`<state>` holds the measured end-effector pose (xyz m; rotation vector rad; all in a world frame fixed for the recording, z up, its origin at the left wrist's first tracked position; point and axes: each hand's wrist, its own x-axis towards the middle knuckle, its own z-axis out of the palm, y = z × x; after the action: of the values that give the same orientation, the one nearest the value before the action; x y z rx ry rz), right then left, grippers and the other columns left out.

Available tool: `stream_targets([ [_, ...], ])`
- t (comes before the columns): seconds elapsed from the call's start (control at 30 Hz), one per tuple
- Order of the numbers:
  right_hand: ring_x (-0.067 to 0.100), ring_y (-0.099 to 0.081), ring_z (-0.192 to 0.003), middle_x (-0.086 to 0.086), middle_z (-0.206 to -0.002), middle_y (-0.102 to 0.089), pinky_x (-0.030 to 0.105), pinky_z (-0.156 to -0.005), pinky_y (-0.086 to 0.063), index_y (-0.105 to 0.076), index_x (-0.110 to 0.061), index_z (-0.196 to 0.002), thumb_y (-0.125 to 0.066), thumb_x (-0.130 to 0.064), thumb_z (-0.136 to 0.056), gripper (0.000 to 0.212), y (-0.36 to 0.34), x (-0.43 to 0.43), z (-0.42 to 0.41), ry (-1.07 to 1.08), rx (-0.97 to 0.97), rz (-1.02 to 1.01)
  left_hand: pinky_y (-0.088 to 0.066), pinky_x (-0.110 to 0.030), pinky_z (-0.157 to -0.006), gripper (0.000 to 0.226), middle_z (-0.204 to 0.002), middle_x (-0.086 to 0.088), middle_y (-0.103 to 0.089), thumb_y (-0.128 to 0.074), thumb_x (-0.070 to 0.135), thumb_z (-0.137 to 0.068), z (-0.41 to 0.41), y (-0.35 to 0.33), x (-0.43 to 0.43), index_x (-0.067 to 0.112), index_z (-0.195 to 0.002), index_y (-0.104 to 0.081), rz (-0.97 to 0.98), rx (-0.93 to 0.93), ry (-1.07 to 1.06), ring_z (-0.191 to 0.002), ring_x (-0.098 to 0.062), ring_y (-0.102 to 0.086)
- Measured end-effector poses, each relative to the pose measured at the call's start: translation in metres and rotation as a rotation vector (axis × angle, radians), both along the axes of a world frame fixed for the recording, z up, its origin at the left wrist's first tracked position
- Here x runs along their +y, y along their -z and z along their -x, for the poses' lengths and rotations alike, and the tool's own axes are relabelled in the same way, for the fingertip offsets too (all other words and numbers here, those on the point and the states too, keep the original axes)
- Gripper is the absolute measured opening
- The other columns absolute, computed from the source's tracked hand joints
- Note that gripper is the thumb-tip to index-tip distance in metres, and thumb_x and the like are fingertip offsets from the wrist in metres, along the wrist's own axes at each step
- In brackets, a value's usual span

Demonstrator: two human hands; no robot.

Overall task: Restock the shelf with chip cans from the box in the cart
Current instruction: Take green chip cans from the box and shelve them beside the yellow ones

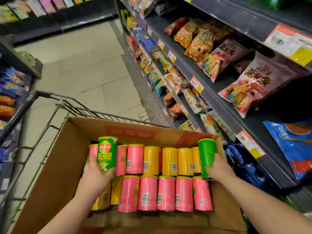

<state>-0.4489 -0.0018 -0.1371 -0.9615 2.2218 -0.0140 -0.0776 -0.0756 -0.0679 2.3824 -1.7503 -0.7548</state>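
Both hands grip cans: left hand (97, 173) curled round a green cylindrical chip can (107, 153), right hand (217, 166) round another green can (207, 156), above the brown cardboard box (59, 162) in the wire cart (50, 114).

Green cans (107, 154) held; pink cans (166, 193), yellow cans (169, 161); brown box (55, 166).

Green can (107, 154): Lay's logo with 乐事, large 无限 below. Second green can (207, 154): fine print, illegible. Pink bags (253, 85): 粟米条, seen upside down. Box (131, 132) flap: red print, unreadable. Price tags (196, 84): blurred, no figures legible.
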Motion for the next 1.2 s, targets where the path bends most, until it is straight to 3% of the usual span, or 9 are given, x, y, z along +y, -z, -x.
stream_targets([
  [0.13, 0.035, -0.053, -0.118, 0.015, -0.132, -0.049, 0.037, -0.092, -0.044, -0.033, -0.009, -0.135, -0.061, -0.034, -0.088, 0.060, 0.009, -0.005, 0.000, 0.068, 0.012, 0.001, -0.048, -0.044, -0.084, 0.067, -0.111, -0.019, -0.058, -0.074, 0.027, -0.079, 0.002, 0.007, -0.007, 0.007, -0.133, -0.039, 0.001, 0.107, -0.136, -0.097, -0.036, -0.058],
  [0.33, 0.033, -0.054, -0.113, 0.015, -0.126, -0.046, 0.035, -0.087, -0.046, -0.040, -0.008, -0.128, -0.069, -0.042, -0.081, 0.065, 0.019, -0.011, 0.002, 0.084, -0.003, 0.032, -0.053, -0.047, -0.081, 0.063, -0.106, -0.018, -0.061, -0.075, 0.034, -0.077, 0.002, 0.017, -0.015, 0.008, -0.126, -0.045, -0.029, 0.070, -0.168, -0.091, -0.037, -0.061],
  [0.57, 0.033, -0.058, -0.108, 0.014, -0.127, -0.056, 0.033, -0.081, -0.044, -0.024, -0.010, -0.140, -0.068, -0.033, -0.084, 0.075, 0.027, -0.013, 0.000, 0.235, -0.175, 0.037, -0.056, -0.045, -0.072, 0.038, -0.089, -0.010, -0.064, -0.079, 0.028, -0.075, 0.003, 0.016, -0.010, 0.012, -0.099, -0.054, -0.050, 0.155, -0.215, -0.077, -0.028, -0.065],
  [0.77, 0.032, -0.058, -0.108, 0.013, -0.126, -0.055, 0.032, -0.081, -0.044, -0.034, -0.012, -0.134, -0.073, -0.033, -0.079, 0.071, 0.016, 0.005, -0.010, 0.296, -0.220, 0.065, -0.046, -0.031, -0.062, 0.035, -0.082, -0.007, -0.060, -0.079, 0.014, -0.075, 0.014, 0.012, 0.015, 0.011, -0.096, -0.051, -0.045, 0.257, -0.195, -0.069, -0.022, -0.058],
  [0.9, 0.026, -0.061, -0.099, 0.008, -0.120, -0.059, 0.031, -0.080, -0.048, -0.036, -0.017, -0.131, -0.073, -0.035, -0.076, 0.068, 0.003, 0.028, -0.028, 0.286, -0.263, 0.098, -0.049, -0.034, -0.067, 0.037, -0.087, -0.009, -0.062, -0.081, 0.016, -0.072, 0.025, 0.012, 0.036, 0.012, -0.096, -0.053, -0.072, 0.315, -0.129, -0.072, -0.023, -0.060],
  [1.03, 0.018, -0.056, -0.086, -0.002, -0.101, -0.055, 0.028, -0.072, -0.045, -0.039, -0.023, -0.123, -0.072, -0.037, -0.076, 0.060, -0.019, 0.058, -0.048, 0.261, -0.290, 0.173, -0.051, -0.035, -0.073, 0.042, -0.092, -0.009, -0.060, -0.078, 0.021, -0.076, 0.037, 0.001, 0.057, 0.017, -0.102, -0.046, -0.076, 0.404, -0.048, -0.082, -0.026, -0.061],
  [1.2, 0.018, -0.058, -0.094, -0.004, -0.104, -0.057, 0.030, -0.082, -0.049, -0.040, -0.027, -0.125, -0.071, -0.038, -0.074, 0.061, -0.056, 0.103, -0.075, 0.267, -0.279, 0.280, -0.053, -0.036, -0.070, 0.042, -0.083, -0.002, -0.060, -0.078, 0.021, -0.076, 0.043, -0.025, 0.085, 0.012, -0.103, -0.048, -0.073, 0.518, 0.049, -0.077, -0.023, -0.062],
])
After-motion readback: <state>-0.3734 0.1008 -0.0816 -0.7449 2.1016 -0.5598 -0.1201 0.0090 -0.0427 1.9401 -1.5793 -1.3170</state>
